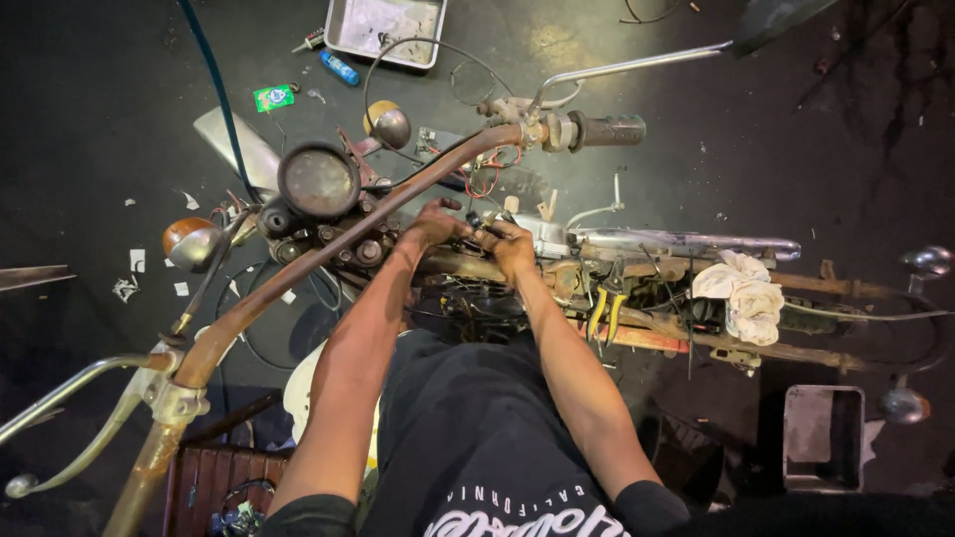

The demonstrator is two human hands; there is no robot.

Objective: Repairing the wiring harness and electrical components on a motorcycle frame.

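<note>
Rusty handlebar (pixel 298 267) running as one long diagonal, lower left up to grip (pixel 607 130) at upper right, crossing above left forearm. Round gauge (pixel 319 181) just beyond bar, amber lamp (pixel 185 239) further left. Left hand (pixel 434 223) reaching forward under bar, fingers curled and pressed together on small part at frame's top; exactly what is pinched, cannot tell. Wire bundle (pixel 484 227) lying directly between both hands, touching fingertips of each, dead ahead of torso. Red wires (pixel 487 181) looping just beyond, toward bar clamp. Right hand (pixel 510 246) just beside left, equally near bundle, fingers bent and pinching wire ends; grip itself partly hidden by knuckles. Both forearms converging on that one spot, so work sits at meeting point, neither hand clearly nearer. Frame (pixel 696 338) stretching rightward from hands, long axis near horizontal, rusted. Yellow-handled pliers (pixel 605 313) hanging on frame just right of right forearm, handles down, within easy reach of right hand. White rag (pixel 744 293) bunched on frame further right, well apart from hands. Chrome tube (pixel 686 244) parallel above frame.

Containers: metal tray (pixel 388 30) on floor at top, well beyond bar, holding little that can be made out; blue tube (pixel 339 68) lying beside it, outside. Square tin (pixel 822 438) at lower right on floor, contents not discernible.
</note>
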